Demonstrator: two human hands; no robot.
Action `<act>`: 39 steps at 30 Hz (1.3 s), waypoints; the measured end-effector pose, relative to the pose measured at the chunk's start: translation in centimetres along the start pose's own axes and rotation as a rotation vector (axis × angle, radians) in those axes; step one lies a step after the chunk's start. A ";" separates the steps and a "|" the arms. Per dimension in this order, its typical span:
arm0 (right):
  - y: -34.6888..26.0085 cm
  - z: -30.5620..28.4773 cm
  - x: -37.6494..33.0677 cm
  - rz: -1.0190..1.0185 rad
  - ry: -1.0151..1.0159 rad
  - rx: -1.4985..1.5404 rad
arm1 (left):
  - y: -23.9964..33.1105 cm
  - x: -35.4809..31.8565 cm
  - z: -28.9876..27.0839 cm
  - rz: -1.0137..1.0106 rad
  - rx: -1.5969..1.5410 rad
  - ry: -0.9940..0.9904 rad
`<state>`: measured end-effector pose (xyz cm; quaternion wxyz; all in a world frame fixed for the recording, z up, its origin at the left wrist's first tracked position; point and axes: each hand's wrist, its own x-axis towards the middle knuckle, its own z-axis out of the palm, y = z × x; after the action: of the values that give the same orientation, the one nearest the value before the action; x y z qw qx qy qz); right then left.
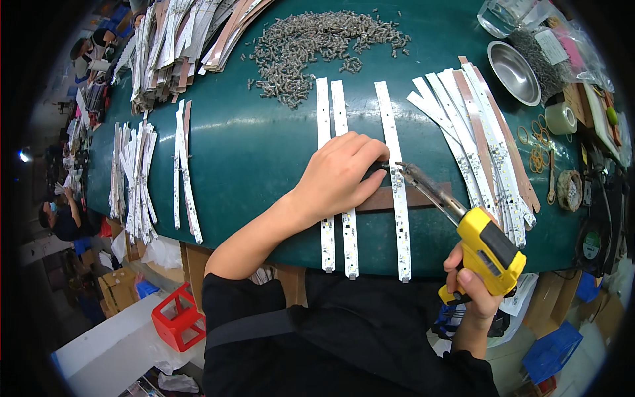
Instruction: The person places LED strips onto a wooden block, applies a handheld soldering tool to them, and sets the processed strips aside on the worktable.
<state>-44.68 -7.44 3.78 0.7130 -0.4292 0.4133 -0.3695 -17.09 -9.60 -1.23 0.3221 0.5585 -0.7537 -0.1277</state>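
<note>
My right hand (473, 281) is wrapped around the grip of a yellow-and-black soldering gun (489, 248). Its metal tip reaches up and left to a white LED circuit strip (401, 228), meeting it near the middle or just above. On the other side of that strip, my left hand (340, 172) pinches a small dark part (376, 168) against its left edge; the fingers cover most of the part. Two more LED strips (348, 241) lie to the left, partly under my left hand. Beneath the strips runs a brown bar (433, 196).
Loose small cylindrical components (311, 46) are heaped at the back. Strip bundles lie at right (473, 126), left (137, 178) and far left (172, 46). A metal bowl (514, 73), tape roll (561, 119) and rubber bands (537, 159) line the right side. A red stool (178, 321) stands below.
</note>
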 end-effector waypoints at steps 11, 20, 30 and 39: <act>0.2 -0.2 -0.4 -0.049 0.050 -0.022 | -0.4 0.2 0.9 0.114 0.028 0.086; 0.4 -0.1 -0.5 -0.046 0.065 -0.016 | -0.2 0.5 1.0 0.183 0.111 0.093; 0.4 0.4 -0.1 -0.004 -0.006 -0.032 | 0.0 0.3 0.6 0.039 -0.026 0.048; 0.2 1.2 0.0 -0.031 0.084 -0.076 | -0.2 0.3 0.7 0.036 -0.026 0.046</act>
<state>-43.55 -7.03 3.94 0.6724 -0.4465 0.4499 -0.3822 -17.48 -10.02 -1.79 0.3491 0.5433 -0.7542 -0.1188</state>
